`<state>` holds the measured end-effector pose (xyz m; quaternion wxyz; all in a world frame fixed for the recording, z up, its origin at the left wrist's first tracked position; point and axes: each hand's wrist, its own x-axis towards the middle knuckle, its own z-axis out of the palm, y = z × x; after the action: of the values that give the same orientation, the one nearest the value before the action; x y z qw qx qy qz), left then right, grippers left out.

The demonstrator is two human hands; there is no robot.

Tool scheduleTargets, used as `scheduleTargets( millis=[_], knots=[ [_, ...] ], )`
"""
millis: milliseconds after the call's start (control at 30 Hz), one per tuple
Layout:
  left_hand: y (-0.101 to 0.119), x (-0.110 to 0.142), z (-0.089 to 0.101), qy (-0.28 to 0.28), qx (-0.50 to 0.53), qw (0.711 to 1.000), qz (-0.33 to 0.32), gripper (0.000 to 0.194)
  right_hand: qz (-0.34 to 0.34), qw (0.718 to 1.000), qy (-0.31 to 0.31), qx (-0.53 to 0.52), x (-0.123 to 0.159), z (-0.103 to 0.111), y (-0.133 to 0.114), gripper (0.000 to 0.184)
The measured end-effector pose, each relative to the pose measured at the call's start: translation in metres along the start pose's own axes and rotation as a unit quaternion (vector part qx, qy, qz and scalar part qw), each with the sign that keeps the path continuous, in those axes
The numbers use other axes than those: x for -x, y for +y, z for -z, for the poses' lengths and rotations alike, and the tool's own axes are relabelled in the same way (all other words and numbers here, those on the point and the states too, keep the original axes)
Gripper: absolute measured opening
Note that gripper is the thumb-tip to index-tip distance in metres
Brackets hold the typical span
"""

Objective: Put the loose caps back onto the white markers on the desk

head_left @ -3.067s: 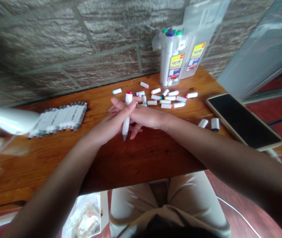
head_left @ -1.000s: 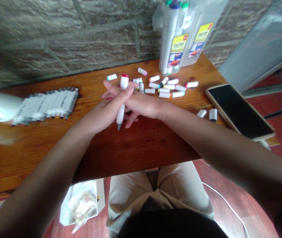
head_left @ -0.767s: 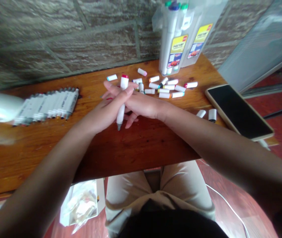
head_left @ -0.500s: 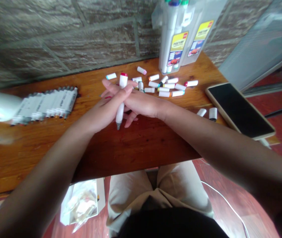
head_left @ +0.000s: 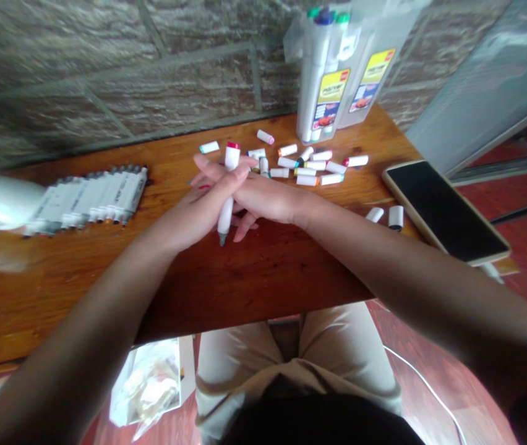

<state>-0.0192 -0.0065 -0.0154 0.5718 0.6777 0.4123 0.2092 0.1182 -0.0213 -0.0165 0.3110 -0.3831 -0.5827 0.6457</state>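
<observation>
Over the middle of the table my two hands are crossed and clasped together. My left hand [head_left: 203,207] is closed on a white marker [head_left: 226,213], its thumb lying across the barrel. The marker stands steeply, with a red cap end at the top and a bare dark grey tip at the bottom. My right hand [head_left: 268,196] is interlaced with the left and closed against the same marker; one finger points left and others stick out below. Several fingers are hidden where the hands overlap. A small red mark shows on the fingers at the left.
Several white caps [head_left: 307,180] with coloured ends lie behind my hands. To the left is a row of markers [head_left: 94,194] beside a blurred white object [head_left: 1,201]. Clear marker cases [head_left: 323,99] stand against the brick wall. On the right lies a phone [head_left: 449,210].
My hands and the marker keep the same clasp. The whole view has shifted slightly, with the table appearing a little lower. Nothing was taken hold of or let go.
</observation>
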Motion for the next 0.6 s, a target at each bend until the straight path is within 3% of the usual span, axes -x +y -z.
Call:
scheduleTargets(
  millis=[233,433,600],
  knots=[
    [0.002,0.0005,-0.0006,-0.01,0.012,1.0,0.005,0.059,-0.01,1.0,-0.001,0.0,0.0003,0.001,0.0023,0.062],
    [-0.0006,-0.0007,0.0008,-0.004,0.008,1.0,-0.013,0.058,0.028,0.999,-0.015,-0.017,0.0007,0.0006,0.0042,0.051],
    [0.0015,0.0001,-0.0015,0.012,-0.052,0.998,-0.026,0.059,-0.019,1.0,0.008,0.008,0.0031,-0.0014,-0.0032,0.057]
  ],
)
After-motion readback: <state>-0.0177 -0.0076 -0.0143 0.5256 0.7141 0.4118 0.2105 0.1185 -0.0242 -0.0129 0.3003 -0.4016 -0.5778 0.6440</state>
